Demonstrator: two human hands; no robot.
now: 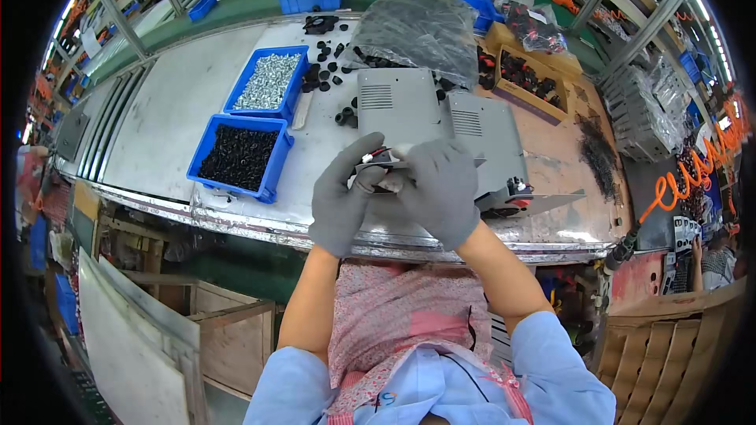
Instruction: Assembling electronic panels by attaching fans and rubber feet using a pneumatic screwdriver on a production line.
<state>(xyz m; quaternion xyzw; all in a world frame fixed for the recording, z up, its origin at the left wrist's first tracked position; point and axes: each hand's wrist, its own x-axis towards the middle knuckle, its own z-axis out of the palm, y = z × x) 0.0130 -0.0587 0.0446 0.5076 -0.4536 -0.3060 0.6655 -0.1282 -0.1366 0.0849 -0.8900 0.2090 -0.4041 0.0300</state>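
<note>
Your grey-gloved L hand + grey-gloved R hand | curled at thin red wire w/ wht plug | holds part-hidden, can't tell

Bright overhead tubes; glare on bench (rim bent, corners black)

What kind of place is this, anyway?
Most likely a factory assembly station: silvery parts and black parts fill blue bins on a long workbench, matching grey casings lie together, and a coiled orange hose hangs at the right.
</note>
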